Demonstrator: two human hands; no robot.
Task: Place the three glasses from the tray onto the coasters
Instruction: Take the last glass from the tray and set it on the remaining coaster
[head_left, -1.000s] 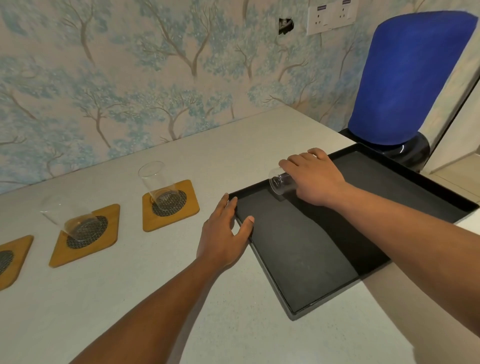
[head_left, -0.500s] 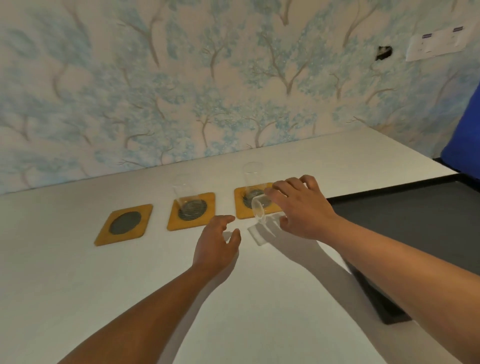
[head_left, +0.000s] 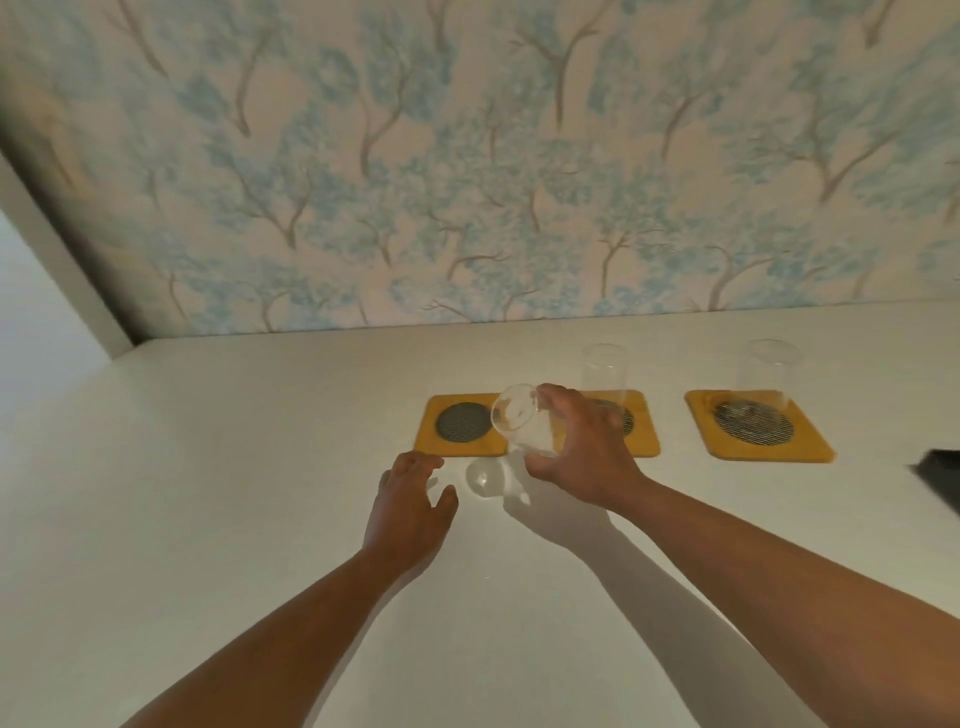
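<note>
Three yellow wooden coasters with dark mesh centres lie in a row on the white counter. A clear glass (head_left: 602, 371) stands on the middle coaster (head_left: 641, 439), another clear glass (head_left: 769, 374) on the right coaster (head_left: 756, 426). The left coaster (head_left: 462, 423) is bare. My right hand (head_left: 582, 452) grips a third clear glass (head_left: 519, 421), tilted with its mouth toward the left, in the air just over the left coaster's right edge. My left hand (head_left: 410, 504) hovers open above the counter, in front of the left coaster. Only a corner of the black tray (head_left: 940, 475) shows at the right edge.
The white counter (head_left: 208, 519) runs back to a wall with blue tree wallpaper (head_left: 467, 182). A side wall edge (head_left: 62, 249) closes off the counter at the far left.
My right hand lifted the glass off the tray and carried it left to the bare coaster. My left hand left the tray rim and moved left. The view swung left, away from the tray.
</note>
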